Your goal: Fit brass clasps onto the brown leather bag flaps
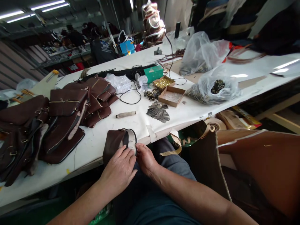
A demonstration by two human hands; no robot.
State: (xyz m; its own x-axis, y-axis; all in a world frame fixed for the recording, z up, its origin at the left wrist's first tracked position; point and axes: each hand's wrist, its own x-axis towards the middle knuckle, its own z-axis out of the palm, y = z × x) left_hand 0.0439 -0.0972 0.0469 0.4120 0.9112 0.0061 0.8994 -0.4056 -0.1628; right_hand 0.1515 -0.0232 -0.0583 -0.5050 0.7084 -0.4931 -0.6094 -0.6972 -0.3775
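A dark brown leather bag [114,141] with a black-edged curved rim and a pale inside sits at the table's front edge, before my lap. My left hand [120,167] holds its near side, fingers together and bent over the leather, thumb apart to the right. At the right end of the rim, my right hand [145,157] pinches the black edge between thumb and fingers. Its lower fingers are curled under and partly hidden. The lower part of the bag is hidden behind my left hand and below the table edge.
Brown leather bags [65,103] are heaped at left. A grey roll [126,114], flat metal pieces [159,112], a box of gold-coloured parts [164,82], an open carton tray [172,96] and plastic bags [214,87] lie beyond. A large open box [257,150] stands at right.
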